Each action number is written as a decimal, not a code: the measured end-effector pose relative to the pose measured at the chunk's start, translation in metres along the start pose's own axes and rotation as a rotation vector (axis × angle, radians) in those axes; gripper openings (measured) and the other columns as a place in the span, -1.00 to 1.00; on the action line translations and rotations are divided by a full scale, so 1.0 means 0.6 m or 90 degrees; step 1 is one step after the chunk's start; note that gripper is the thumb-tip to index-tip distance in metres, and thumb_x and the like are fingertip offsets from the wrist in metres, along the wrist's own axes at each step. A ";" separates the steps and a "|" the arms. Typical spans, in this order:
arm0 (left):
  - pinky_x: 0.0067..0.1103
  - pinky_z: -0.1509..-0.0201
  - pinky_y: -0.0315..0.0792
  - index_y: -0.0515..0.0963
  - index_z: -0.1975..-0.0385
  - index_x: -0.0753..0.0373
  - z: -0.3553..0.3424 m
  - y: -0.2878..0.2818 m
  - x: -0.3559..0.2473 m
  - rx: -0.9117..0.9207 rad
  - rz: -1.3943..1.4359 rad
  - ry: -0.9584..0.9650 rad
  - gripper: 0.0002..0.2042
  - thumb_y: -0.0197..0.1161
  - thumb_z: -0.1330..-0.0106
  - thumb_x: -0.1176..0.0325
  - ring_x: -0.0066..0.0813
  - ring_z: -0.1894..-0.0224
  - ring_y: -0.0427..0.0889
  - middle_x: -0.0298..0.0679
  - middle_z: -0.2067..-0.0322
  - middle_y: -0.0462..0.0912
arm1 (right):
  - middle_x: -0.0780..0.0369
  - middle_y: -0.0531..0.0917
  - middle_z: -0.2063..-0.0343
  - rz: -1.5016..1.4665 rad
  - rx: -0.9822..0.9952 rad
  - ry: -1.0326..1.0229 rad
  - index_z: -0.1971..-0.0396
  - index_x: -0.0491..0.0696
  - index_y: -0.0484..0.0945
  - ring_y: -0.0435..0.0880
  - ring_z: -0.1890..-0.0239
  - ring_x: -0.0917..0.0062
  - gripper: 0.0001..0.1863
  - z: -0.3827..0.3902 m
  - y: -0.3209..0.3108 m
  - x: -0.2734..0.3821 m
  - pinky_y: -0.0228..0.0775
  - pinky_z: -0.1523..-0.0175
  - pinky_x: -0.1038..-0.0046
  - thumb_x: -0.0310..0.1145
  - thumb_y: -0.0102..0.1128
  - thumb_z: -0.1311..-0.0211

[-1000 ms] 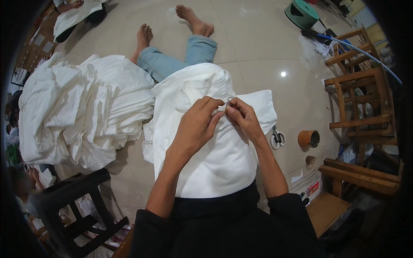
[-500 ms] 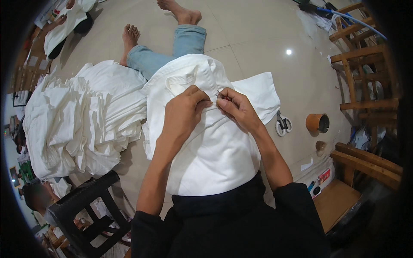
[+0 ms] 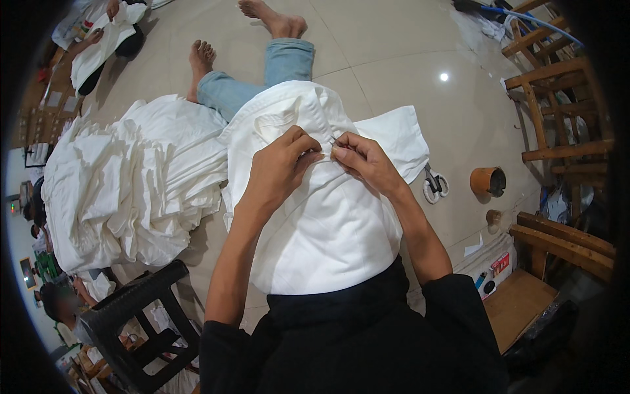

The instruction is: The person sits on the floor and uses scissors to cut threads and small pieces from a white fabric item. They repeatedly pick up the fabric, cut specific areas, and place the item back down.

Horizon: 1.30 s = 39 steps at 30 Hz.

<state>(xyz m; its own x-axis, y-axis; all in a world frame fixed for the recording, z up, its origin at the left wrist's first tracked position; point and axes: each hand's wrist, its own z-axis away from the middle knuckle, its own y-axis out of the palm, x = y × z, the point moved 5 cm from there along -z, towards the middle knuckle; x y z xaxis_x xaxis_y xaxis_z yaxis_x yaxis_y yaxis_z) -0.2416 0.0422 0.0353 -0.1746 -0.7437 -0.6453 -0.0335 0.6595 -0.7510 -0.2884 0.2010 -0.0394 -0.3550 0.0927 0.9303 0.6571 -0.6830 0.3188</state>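
Both hands on the white fabric garment (image 3: 328,230), which is spread over the person's lap, near edge against the black shirt (image 3: 354,335), one flap laid out to the right on the glossy beige tile floor (image 3: 407,72). Left hand (image 3: 281,161): grip together, thumb and curled fingers clamped on a bit of the garment near its upper middle; exact pinch point mostly hidden by the fingers. Right hand (image 3: 367,161): grip clamped, thumb against index, on a slim dark metal tool (image 3: 332,141); only the tip shows, pointing up-left over the cloth. Type of tool: can't tell. Hands face each other, fingertips near, small gap between. Legs in faded light-blue jeans (image 3: 289,62) come out past the garment's far end. Left of it on the floor: big heap of crumpled white cloth (image 3: 125,190); nearer, a black plastic stool (image 3: 125,308). Right side: scissors with white-wrapped loop handles (image 3: 435,186) just beside the flap, then a round orange-brown container (image 3: 482,181), dark opening facing right. Brown wooden frames (image 3: 535,154) along the right edge. Upper left, well apart: a co-worker's hands on another white cloth (image 3: 105,52).
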 end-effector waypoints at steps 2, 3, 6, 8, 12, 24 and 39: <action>-0.43 0.31 0.49 0.58 0.27 0.20 0.003 0.002 0.003 -0.015 -0.026 0.018 -0.90 0.32 -0.28 0.39 -0.26 0.35 0.64 -0.31 0.33 0.60 | 0.46 0.40 0.50 -0.001 -0.001 0.005 0.25 -0.13 0.52 0.27 0.51 0.83 -0.75 0.002 0.004 0.004 0.11 0.43 0.71 -0.22 0.15 -0.46; -0.42 0.31 0.48 0.58 0.27 0.20 0.004 0.004 0.006 -0.025 -0.041 0.029 -0.90 0.32 -0.28 0.40 -0.26 0.36 0.64 -0.31 0.34 0.60 | 0.46 0.40 0.50 -0.013 -0.002 0.006 0.25 -0.13 0.52 0.27 0.51 0.83 -0.75 0.002 0.005 0.004 0.11 0.43 0.72 -0.22 0.15 -0.46; -0.44 0.31 0.49 0.56 0.25 0.21 0.004 0.002 0.014 -0.041 -0.030 0.031 -0.91 0.30 -0.30 0.43 -0.24 0.36 0.64 -0.28 0.35 0.60 | 0.46 0.41 0.50 -0.031 -0.005 0.008 0.25 -0.12 0.52 0.28 0.51 0.83 -0.76 0.002 0.006 0.001 0.12 0.43 0.72 -0.22 0.15 -0.46; -0.46 0.30 0.49 0.56 0.24 0.21 0.003 0.003 0.024 -0.048 0.019 -0.012 -0.91 0.29 -0.31 0.44 -0.25 0.37 0.64 -0.26 0.36 0.60 | 0.46 0.41 0.50 -0.017 -0.004 0.005 0.24 -0.11 0.53 0.28 0.50 0.83 -0.76 0.002 0.005 0.003 0.12 0.43 0.72 -0.22 0.15 -0.46; -0.50 0.26 0.50 0.56 0.21 0.23 0.009 0.006 0.049 -0.038 0.187 -0.144 -0.90 0.28 -0.32 0.47 -0.32 0.37 0.63 -0.24 0.35 0.59 | 0.46 0.41 0.50 -0.007 -0.004 0.013 0.23 -0.11 0.52 0.29 0.51 0.83 -0.75 0.002 0.007 0.005 0.13 0.43 0.72 -0.21 0.14 -0.46; -0.42 0.08 0.45 0.64 0.18 0.27 0.047 0.003 -0.006 -0.131 -0.001 -0.017 -0.75 0.40 -0.13 0.58 -0.26 0.15 0.51 -0.16 0.02 0.47 | 0.47 0.39 0.53 -0.039 -0.016 0.003 0.25 -0.09 0.51 0.27 0.54 0.84 -0.74 0.001 0.003 -0.004 0.11 0.46 0.73 -0.17 0.13 -0.46; -0.49 -0.24 0.26 0.59 0.23 0.30 0.043 0.017 0.034 -0.055 0.184 -0.102 -0.92 0.24 -0.32 0.52 -0.28 -0.15 0.33 -0.20 -0.01 0.38 | 0.20 0.46 0.67 0.420 0.010 -0.107 0.43 -0.22 0.53 0.36 0.58 0.53 -0.65 -0.004 0.016 0.052 0.26 0.40 0.42 -0.19 0.25 -0.30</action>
<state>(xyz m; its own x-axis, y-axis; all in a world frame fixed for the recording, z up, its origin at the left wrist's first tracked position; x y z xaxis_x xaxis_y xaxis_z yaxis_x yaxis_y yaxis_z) -0.2200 0.0309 0.0110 -0.0324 -0.5284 -0.8484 -0.0901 0.8469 -0.5240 -0.2946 0.1954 -0.0079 0.2302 -0.2273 0.9462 0.7111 -0.6245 -0.3230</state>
